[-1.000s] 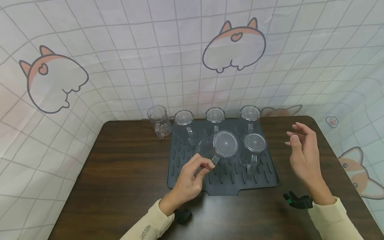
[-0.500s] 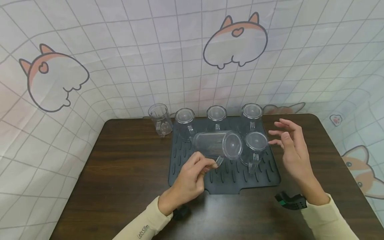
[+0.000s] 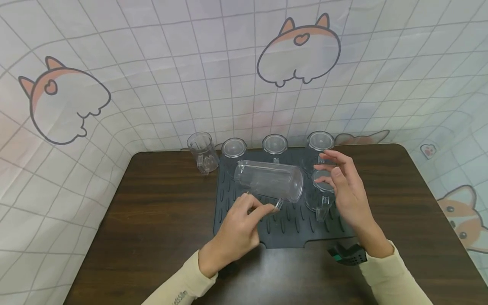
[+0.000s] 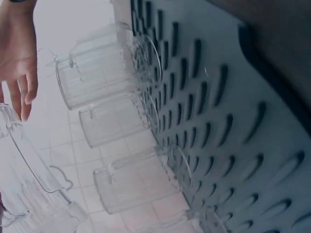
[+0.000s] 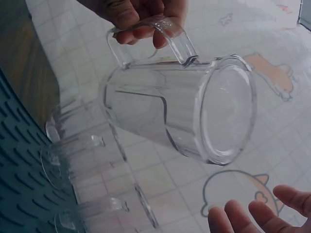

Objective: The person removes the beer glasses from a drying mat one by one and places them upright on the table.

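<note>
A clear mug (image 3: 268, 180) is held on its side above the ridged mat (image 3: 282, 239), its base turned toward the mat's right side. Its handle is pinched between the thumb and fingers of the left hand (image 3: 238, 228). The right hand (image 3: 350, 199) is poised over the mat's right part, fingers spread and apart from the held mug. Three inverted mugs (image 3: 275, 145) are lined along the mat's back; another inverted mug (image 3: 314, 200) is set at its front right. An upright mug (image 3: 206, 156) is placed just beside the mat's left edge, on the dark table (image 3: 152, 207).
</note>
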Demonstrator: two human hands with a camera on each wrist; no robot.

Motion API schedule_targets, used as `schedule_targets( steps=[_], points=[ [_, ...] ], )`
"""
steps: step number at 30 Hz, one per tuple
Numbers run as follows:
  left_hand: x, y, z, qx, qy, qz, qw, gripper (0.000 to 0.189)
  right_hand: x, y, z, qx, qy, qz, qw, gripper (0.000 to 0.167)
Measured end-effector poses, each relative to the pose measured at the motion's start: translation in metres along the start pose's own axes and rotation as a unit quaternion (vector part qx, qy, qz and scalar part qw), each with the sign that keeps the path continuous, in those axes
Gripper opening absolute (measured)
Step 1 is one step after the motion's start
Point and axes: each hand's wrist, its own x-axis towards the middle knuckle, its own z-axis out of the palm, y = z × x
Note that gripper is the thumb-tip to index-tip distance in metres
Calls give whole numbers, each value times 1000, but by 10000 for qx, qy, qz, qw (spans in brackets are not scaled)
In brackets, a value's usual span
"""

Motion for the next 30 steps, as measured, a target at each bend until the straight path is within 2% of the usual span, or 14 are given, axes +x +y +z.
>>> schedule_targets(
  steps=[5,8,15,24,30],
  points=[
    [3,3,-2,291,48,336,9990,69,0,1,11,-160,-120,45,9998,40],
    [4,4,-4,350,78,368,9987,67,-1,2,17,-273,-141,104,9995,39],
    [7,4,-9,574,51,390,9976,60,-5,4,28,-999,-170,288,9944,41],
    [8,3,-16,1253,-251,544,9903,37,-8,8,40,-941,-442,566,9930,42],
    [5,3,-18,1600,-459,615,9841,26,-9,9,45,-677,-515,767,9934,42]
  ],
)
